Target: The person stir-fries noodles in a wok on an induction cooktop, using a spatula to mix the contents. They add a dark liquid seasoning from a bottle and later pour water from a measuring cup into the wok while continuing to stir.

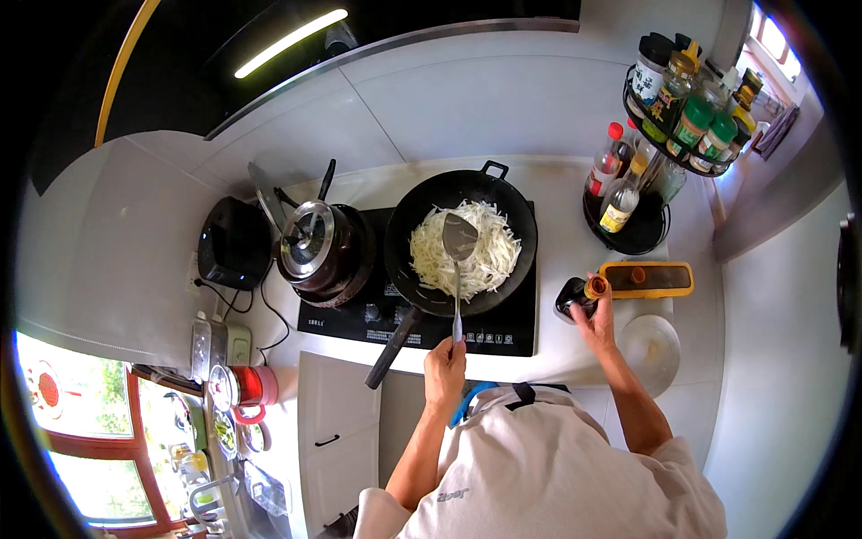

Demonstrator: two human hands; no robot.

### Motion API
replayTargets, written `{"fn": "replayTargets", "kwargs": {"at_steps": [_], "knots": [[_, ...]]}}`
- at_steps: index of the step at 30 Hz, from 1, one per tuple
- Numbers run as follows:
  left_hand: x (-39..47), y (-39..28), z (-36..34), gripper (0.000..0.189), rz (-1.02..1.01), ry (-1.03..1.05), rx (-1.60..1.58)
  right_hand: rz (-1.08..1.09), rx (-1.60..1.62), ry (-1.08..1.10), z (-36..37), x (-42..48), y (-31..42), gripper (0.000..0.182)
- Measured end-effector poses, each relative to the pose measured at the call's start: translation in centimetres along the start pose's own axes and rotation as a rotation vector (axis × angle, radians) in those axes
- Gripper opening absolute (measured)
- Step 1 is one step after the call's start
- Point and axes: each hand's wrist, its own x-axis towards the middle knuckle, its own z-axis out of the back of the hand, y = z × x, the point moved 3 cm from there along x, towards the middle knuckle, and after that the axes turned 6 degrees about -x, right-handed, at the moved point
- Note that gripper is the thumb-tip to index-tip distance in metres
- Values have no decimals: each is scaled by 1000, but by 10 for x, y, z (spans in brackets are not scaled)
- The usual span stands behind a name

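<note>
My left hand point(446, 374) is closed around the handle of a metal wok spatula point(458, 300). The spatula's blade rests over pale shredded vegetable, probably potato point(495, 263), heaped in a black wok point(396, 232). To the right of the cooktop, my right hand point(597, 323) grips a dark sauce bottle point(571, 296) on or just above the counter. The bottle's orange neck faces up and appears uncapped. A small orange-brown cap point(638, 275) lies on the yellow-rimmed box point(680, 277) beside it.
A lidded pot point(306, 252) occupies the left side of the black cooktop point(502, 333). The wok's handle point(394, 347) juts past the front edge. A two-tier rack point(633, 242) holds several bottles and jars. Near my right forearm lies a whitish plate point(650, 343). A red kettle point(249, 385) stands left.
</note>
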Motion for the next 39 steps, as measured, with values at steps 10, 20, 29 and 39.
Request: {"fn": "replayTargets", "kwargs": {"at_steps": [10, 20, 29, 39], "knots": [[-32, -27, 36, 24, 317, 58, -614, 49, 34, 50, -2, 28, 33, 38], [-58, -50, 64, 26, 338, 278, -853, 160, -372, 495, 15, 93, 154, 44], [-74, -57, 85, 25, 353, 357, -750, 96, -676, 813, -14, 109, 197, 43], [-78, -44, 99, 27, 352, 362, -697, 51, -810, 956, -40, 100, 204, 42]]}}
